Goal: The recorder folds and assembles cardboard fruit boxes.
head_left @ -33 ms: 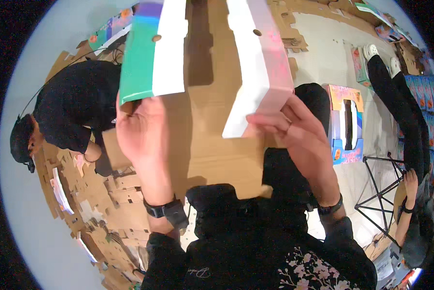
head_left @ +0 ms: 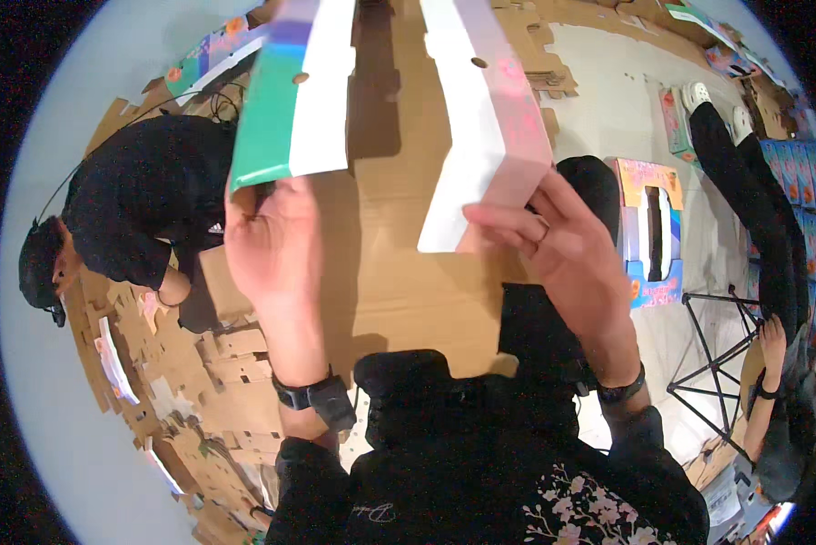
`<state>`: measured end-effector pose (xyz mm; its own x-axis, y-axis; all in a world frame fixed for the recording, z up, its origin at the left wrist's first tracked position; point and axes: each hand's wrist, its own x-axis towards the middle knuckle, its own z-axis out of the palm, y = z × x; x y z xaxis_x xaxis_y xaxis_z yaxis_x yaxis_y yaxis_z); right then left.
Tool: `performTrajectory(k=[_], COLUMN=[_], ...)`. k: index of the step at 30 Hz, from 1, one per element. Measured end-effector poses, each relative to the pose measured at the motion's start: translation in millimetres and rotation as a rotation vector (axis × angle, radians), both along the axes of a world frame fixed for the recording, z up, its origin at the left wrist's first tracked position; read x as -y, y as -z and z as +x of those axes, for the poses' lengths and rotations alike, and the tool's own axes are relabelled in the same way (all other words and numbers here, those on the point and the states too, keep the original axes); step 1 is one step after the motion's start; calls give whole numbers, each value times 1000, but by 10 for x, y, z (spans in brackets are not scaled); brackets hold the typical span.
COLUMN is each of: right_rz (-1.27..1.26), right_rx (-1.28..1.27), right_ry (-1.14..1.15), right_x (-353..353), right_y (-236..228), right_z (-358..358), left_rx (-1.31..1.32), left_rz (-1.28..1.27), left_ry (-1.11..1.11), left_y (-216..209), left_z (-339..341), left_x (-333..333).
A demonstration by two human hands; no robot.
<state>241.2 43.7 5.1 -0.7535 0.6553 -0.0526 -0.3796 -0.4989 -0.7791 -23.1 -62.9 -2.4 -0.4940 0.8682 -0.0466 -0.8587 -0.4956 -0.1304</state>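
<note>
A partly folded cardboard box (head_left: pixel 408 309) is held up in front of me, its plain brown inside facing me. Its left side panel (head_left: pixel 272 127) is green and purple outside, with a white folded strip; the right side panel (head_left: pixel 521 113) is pink and white. Both sides have a small round hole. My left hand (head_left: pixel 276 236) grips the box's left side below the green panel, its fingertips partly hidden. My right hand (head_left: pixel 571 245) is closed at the right side's near corner, fingers against the white-and-pink end flap (head_left: pixel 453 213).
A formed printed box (head_left: pixel 651 232) stands on the floor to my right, near a black folding stand (head_left: pixel 717 363). A person in black (head_left: pixel 144 182) bends over flattened cardboard (head_left: pixel 235 372) at left. Another person's legs (head_left: pixel 753 191) and stacked blue boxes (head_left: pixel 798 182) are at right.
The left side panel and my left hand have shifted slightly right. The right end flap and my right hand have risen a little. Both hands stay on the box.
</note>
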Motion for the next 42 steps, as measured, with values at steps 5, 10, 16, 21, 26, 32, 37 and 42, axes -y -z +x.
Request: performTrajectory(k=[5, 10, 16, 21, 26, 32, 37, 42], right_rz=[-61, -49, 194, 791, 327, -301, -226, 30], right_rx=[-187, 7, 734, 1110, 1075, 282, 328, 528], right_ry=[29, 67, -149, -357, -292, -88, -53, -31], right_x=[-154, -206, -109, 54, 278, 382, 331, 446], right_y=[-115, 44, 407, 621, 688, 594, 813, 1099], right_z=[-115, -118, 280, 744, 856, 609, 549, 572], left_rx=[36, 304, 479, 565, 453, 448, 471, 423], left_rz=[3, -276, -277, -388, -424, -371, -369, -416], left_ry=[56, 10, 154, 232, 264, 313, 320, 339], left_y=[305, 597, 885, 995, 1054, 1109, 1153, 1165], left_z=[321, 796, 1107, 1186, 1296, 1307, 1280, 1253], left_x=[-17, 145, 546, 762, 883, 941, 946, 992])
